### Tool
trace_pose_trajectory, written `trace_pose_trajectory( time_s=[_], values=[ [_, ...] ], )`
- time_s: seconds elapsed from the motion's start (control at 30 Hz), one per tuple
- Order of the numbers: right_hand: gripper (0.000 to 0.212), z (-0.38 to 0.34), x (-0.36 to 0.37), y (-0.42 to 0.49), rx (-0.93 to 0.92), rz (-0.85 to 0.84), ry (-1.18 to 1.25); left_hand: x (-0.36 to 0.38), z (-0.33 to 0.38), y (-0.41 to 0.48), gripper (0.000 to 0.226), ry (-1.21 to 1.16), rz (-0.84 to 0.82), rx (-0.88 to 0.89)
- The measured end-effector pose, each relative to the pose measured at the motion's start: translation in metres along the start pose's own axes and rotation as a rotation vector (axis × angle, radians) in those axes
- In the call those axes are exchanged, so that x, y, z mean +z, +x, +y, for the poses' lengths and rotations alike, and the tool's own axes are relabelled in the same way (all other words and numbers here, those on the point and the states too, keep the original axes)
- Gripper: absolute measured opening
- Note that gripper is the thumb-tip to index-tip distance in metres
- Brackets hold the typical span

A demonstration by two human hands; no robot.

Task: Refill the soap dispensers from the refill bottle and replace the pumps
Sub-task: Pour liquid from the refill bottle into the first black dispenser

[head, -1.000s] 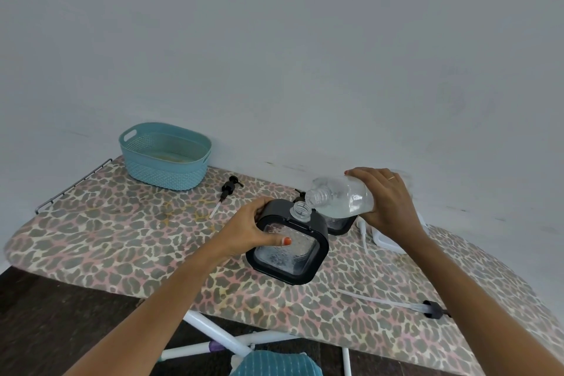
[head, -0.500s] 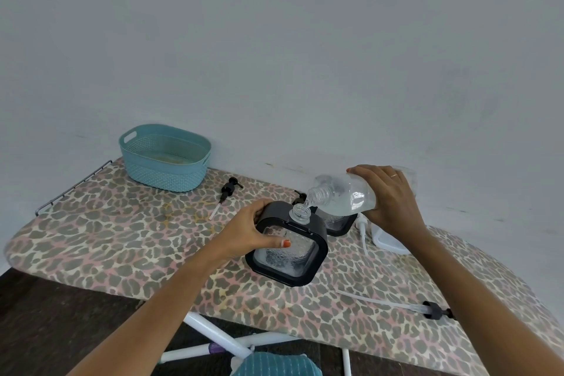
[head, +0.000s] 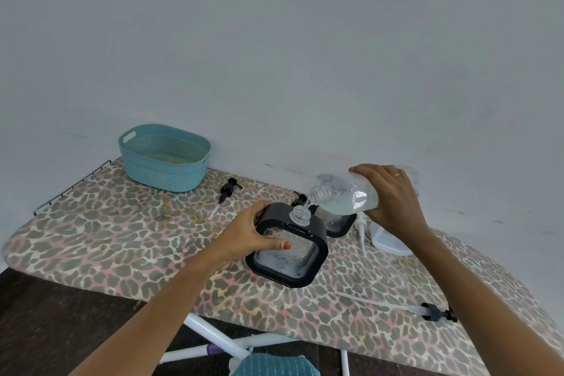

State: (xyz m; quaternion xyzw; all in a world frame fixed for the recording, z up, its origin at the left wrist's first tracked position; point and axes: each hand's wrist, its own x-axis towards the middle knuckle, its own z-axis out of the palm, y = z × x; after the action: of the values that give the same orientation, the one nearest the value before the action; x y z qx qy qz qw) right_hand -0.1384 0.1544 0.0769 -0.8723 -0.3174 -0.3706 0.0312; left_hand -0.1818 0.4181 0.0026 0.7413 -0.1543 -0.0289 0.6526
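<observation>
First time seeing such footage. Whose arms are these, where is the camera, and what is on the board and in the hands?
No machine: a person's bare arms, filmed by a camera on their head looking down. The left hand grips a black-framed soap dispenser on a leopard-print ironing board. The right hand holds a clear refill bottle tipped over its open neck. Also there: a second dispenser behind, a teal basket, a black pump beside it and another pump far right.
</observation>
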Motion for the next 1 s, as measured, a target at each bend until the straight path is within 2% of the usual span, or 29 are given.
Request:
trace_pose_trajectory(
  time_s=[0.27, 0.47, 0.77, 0.87, 1.0],
  values=[
    [0.069, 0.0014, 0.0033, -0.0001, 0.002, 0.001, -0.012, -0.0003, 0.0005, -0.0018, 0.054, 0.006, 0.012, -0.006],
    [0.042, 0.0014, 0.0005, 0.0012, -0.002, 0.019, -0.003, 0.0002, 0.0025, -0.0025, 0.054, 0.0, 0.024, 0.003],
    [0.043, 0.0015, -0.0026, 0.0011, -0.002, 0.003, -0.009, 0.0013, -0.0016, 0.0002, 0.056, -0.012, 0.011, 0.005],
    [0.05, 0.002, -0.0034, 0.0006, 0.011, 0.0, -0.015, 0.0016, -0.0014, 0.0006, 0.063, -0.002, 0.017, -0.002],
    [0.049, 0.0033, -0.0037, 0.0008, 0.025, -0.004, -0.008, 0.0025, -0.0005, -0.0001, 0.057, -0.012, 0.016, -0.008]
  ],
)
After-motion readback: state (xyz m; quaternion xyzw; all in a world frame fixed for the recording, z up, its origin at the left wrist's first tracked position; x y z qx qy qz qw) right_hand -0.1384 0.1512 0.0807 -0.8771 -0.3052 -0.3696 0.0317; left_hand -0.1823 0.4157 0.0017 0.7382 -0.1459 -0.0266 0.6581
